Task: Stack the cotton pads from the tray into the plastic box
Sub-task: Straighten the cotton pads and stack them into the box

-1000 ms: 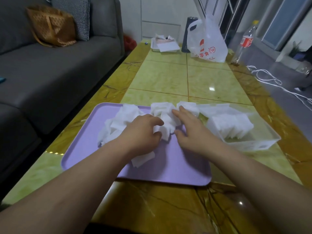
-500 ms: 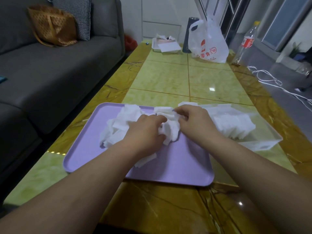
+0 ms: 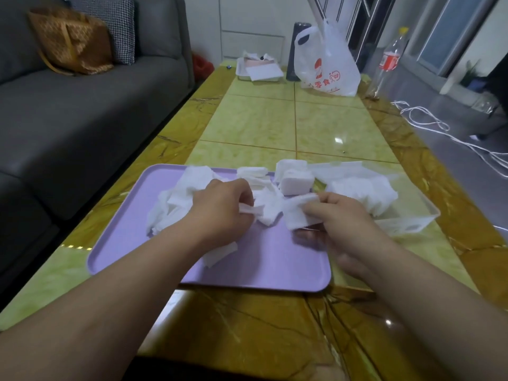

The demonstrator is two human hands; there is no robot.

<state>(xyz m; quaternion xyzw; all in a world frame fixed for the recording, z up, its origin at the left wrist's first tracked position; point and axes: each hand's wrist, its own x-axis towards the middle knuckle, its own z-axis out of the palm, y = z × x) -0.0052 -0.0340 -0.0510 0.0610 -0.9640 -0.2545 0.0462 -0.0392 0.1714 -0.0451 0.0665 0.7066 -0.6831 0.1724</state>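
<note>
Over a purple tray [image 3: 137, 243], the left hand [image 3: 220, 207] pinches cotton pads [image 3: 176, 199]. The right hand [image 3: 341, 215] grips another pad [image 3: 297, 213], apparently several, beside the plastic box [image 3: 412, 224].

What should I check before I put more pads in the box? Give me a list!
1. The right hand holds a cotton pad: ok.
2. The left hand grips loose pads: ok.
3. The plastic box sits right beside the tray, open on top: ok.
4. Room in the box: ok, its near end looks bare.
5. The pads in the box are stacked neatly: not ok, they lean and look jumbled.
6. How many pads each hand holds: cannot tell.
</note>
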